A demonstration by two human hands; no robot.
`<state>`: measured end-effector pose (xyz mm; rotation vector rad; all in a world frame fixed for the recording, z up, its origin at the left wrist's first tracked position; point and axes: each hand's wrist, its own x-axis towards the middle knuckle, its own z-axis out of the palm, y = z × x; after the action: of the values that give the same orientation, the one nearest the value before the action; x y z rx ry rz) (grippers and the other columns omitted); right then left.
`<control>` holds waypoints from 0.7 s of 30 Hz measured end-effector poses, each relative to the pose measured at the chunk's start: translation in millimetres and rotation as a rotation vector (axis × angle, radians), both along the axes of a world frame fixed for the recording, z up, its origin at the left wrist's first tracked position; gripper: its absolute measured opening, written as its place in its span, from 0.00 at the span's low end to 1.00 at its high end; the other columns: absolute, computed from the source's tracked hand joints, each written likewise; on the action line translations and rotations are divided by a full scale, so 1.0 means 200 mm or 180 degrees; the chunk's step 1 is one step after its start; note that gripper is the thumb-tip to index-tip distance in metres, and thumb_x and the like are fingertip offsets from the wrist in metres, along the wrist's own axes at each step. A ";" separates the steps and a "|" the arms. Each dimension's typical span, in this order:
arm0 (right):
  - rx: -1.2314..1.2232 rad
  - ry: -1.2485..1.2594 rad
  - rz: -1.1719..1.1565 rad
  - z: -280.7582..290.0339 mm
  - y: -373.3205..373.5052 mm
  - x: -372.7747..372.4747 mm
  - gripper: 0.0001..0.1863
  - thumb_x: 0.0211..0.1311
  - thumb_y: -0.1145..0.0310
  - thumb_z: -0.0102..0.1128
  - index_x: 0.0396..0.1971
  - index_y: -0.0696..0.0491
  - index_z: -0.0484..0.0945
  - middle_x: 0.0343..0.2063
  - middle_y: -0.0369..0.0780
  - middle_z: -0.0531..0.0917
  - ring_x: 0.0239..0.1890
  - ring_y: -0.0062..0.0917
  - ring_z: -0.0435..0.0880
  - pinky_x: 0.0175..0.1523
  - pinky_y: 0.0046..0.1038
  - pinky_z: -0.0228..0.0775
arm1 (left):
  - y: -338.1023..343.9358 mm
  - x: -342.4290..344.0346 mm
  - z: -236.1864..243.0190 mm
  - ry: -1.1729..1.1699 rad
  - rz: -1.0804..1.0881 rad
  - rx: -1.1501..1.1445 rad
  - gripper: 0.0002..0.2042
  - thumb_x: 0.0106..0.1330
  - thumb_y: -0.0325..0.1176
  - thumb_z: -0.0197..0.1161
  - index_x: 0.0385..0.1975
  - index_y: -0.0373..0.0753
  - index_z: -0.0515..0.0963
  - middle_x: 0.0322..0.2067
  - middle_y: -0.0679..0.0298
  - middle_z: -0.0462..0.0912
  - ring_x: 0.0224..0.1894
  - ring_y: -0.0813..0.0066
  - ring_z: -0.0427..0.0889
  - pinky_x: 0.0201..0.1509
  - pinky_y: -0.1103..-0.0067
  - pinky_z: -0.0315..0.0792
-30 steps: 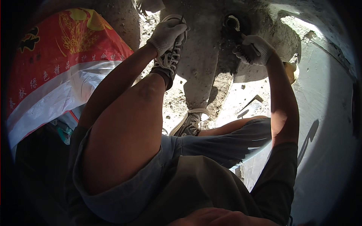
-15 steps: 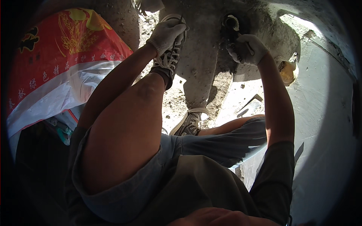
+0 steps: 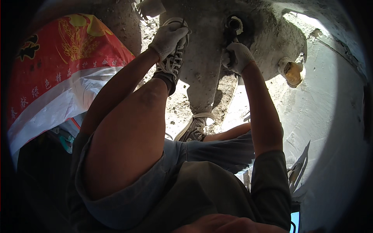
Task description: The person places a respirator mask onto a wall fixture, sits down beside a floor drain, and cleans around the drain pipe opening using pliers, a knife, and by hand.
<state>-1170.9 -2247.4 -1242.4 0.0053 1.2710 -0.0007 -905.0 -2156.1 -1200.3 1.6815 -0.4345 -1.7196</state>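
My left hand (image 3: pixel 167 39), in a pale knit glove, is closed over the toe of my raised sneaker (image 3: pixel 171 66); a thin dark object sticks up by its thumb. My right hand (image 3: pixel 239 56), also gloved, grips a dark-handled tool (image 3: pixel 234 40) that points up toward a round opening (image 3: pixel 235 24) with a pale broken rim, set in dark, stained concrete. The tool's tip is hard to make out. My other sneaker (image 3: pixel 196 128) rests on the gritty floor below.
A red-and-white plastic sack (image 3: pixel 66 70) covers the left side, with teal items (image 3: pixel 67 143) under it. A yellowish cylindrical stub (image 3: pixel 292 72) sticks out at right beside a pale grey curved surface (image 3: pixel 326 112). A pale block (image 3: pixel 149 8) lies at the top.
My right hand and forearm have moved leftward and slightly down, uncovering more of the yellowish stub. My left hand stays on the shoe. The view has shifted slightly.
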 end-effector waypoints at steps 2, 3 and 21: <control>-0.0006 0.0075 -0.0027 0.00 0.00 0.02 0.03 0.58 0.76 0.49 0.26 0.54 0.67 0.20 0.39 0.72 0.16 0.23 0.69 0.18 0.25 0.58 | 0.00 0.01 -0.01 0.0002 -0.0031 0.0018 0.11 0.72 0.35 0.57 0.39 0.34 0.81 0.18 0.73 0.71 0.19 0.89 0.65 0.23 0.85 0.58; -0.0009 0.0148 -0.0046 0.00 0.01 0.02 0.06 0.58 0.76 0.51 0.23 0.54 0.67 0.18 0.39 0.72 0.14 0.24 0.69 0.16 0.27 0.58 | 0.00 0.02 -0.02 -0.0049 -0.0037 -0.0004 0.11 0.72 0.35 0.57 0.39 0.34 0.81 0.18 0.73 0.72 0.19 0.89 0.64 0.22 0.85 0.58; -0.0677 0.0384 0.1142 0.24 0.02 -0.12 0.05 0.58 0.75 0.52 0.33 0.60 0.70 0.24 0.44 0.78 0.25 0.31 0.82 0.30 0.33 0.79 | -0.01 0.06 -0.01 0.0151 -0.0103 0.0076 0.11 0.71 0.36 0.56 0.38 0.35 0.81 0.19 0.69 0.76 0.18 0.85 0.70 0.24 0.83 0.65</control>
<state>-1195.7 -2243.9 -1194.4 -0.4111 1.3726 0.1751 -893.8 -2157.2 -1201.4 1.6553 -0.4228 -1.7909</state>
